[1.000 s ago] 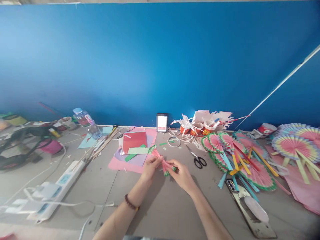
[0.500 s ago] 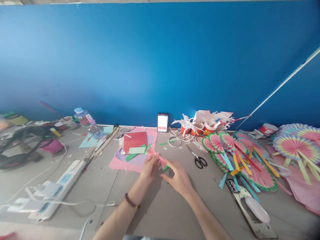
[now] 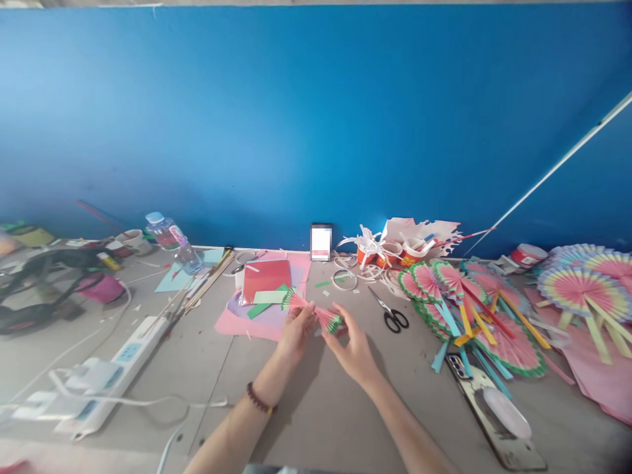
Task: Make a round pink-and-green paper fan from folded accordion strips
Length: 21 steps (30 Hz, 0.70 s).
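My left hand (image 3: 297, 329) is closed in a pinch on the narrow middle of a pleated paper fan (image 3: 328, 318), pink with green edges. Both ends of the folded paper flare out, one up to the left and one down to the right. Around the right end, my right hand (image 3: 351, 349) has its thumb and fingers spread apart, close to the pleats; whether they touch the paper is hard to tell. Behind the left hand lie a red packet of paper (image 3: 266, 280), a pale green strip (image 3: 269, 297) and pink sheets (image 3: 227, 324).
Black-handled scissors (image 3: 392, 316) and a tape roll (image 3: 345, 280) lie beyond my right hand. Finished fans (image 3: 513, 345) and a phone (image 3: 498, 421) are at right. On the left are a power strip (image 3: 118, 375), a bottle (image 3: 178, 243) and wooden sticks (image 3: 210, 283). A small screen (image 3: 320, 242) leans on the blue wall.
The fan's right end has swung slightly up and right, spreading wider. My right hand has shifted a little, its thumb now nearer the pleats. The left hand keeps its pinch.
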Each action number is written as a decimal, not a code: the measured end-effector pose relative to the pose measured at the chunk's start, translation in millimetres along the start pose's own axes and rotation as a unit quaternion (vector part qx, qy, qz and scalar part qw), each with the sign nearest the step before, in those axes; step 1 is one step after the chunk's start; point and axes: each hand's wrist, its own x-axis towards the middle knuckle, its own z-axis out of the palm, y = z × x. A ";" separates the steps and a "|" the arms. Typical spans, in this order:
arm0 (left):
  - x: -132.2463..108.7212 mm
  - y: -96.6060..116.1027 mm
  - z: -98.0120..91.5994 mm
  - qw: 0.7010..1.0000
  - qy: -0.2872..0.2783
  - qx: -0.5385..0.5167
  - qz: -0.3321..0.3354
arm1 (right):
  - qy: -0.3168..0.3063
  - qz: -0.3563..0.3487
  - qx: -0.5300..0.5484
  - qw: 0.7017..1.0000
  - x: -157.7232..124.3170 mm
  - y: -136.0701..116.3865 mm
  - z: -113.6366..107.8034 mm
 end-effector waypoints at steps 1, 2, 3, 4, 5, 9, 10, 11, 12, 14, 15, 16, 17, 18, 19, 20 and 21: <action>0.1 -0.2 0.3 1.000 -0.006 0.004 0.005 | 0.015 0.020 0.054 0.998 1.2 0.7 0.6; 0.4 -0.6 0.4 1.000 -0.010 0.005 0.010 | 0.030 0.042 0.105 0.993 2.7 1.6 0.9; 0.7 -1.2 0.5 1.000 -0.011 0.005 0.014 | 0.042 0.064 0.149 0.986 4.5 2.4 0.9; 0.9 -1.8 0.5 1.000 -0.009 0.005 0.016 | 0.050 0.085 0.182 0.978 6.5 3.0 0.5; 0.9 -2.3 0.7 1.000 -0.008 0.007 0.017 | 0.055 0.103 0.204 0.972 8.4 3.3 -0.1; -1.4 -3.5 2.4 0.999 -0.011 0.021 0.030 | 0.069 0.135 0.249 0.957 12.9 1.4 -2.7; -1.8 -3.8 2.7 0.999 -0.012 0.021 0.034 | 0.074 0.136 0.253 0.955 13.2 0.4 -3.0; -2.0 -4.2 2.9 0.999 -0.011 0.020 0.037 | 0.080 0.135 0.255 0.954 13.2 -0.5 -3.1; -1.8 -4.7 2.8 0.999 -0.009 0.019 0.040 | 0.085 0.134 0.254 0.954 13.0 -1.3 -3.0; -1.1 -6.0 2.1 0.999 -0.001 0.021 0.043 | 0.095 0.129 0.250 0.955 12.5 -2.3 -2.8; -1.0 -6.6 1.7 0.999 0.001 0.024 0.044 | 0.102 0.124 0.247 0.956 12.2 -2.5 -2.7; -1.1 -7.1 1.5 0.999 0.001 0.027 0.046 | 0.107 0.120 0.243 0.957 11.8 -2.6 -2.6; -1.7 -7.4 1.4 0.998 -0.001 0.028 0.048 | 0.110 0.116 0.238 0.958 11.4 -2.7 -2.6; -2.6 -7.5 1.6 0.998 -0.002 0.030 0.051 | 0.111 0.113 0.232 0.960 11.0 -2.8 -2.6; -3.7 -7.5 2.0 0.998 -0.001 0.031 0.053 | 0.111 0.111 0.226 0.961 10.6 -3.2 -2.5; -4.8 -7.4 2.5 0.998 -0.001 0.031 0.055 | 0.109 0.109 0.220 0.963 10.2 -3.7 -2.5; -5.8 -7.4 2.9 0.998 0.000 0.030 0.057 | 0.107 0.108 0.216 0.965 9.8 -4.5 -2.4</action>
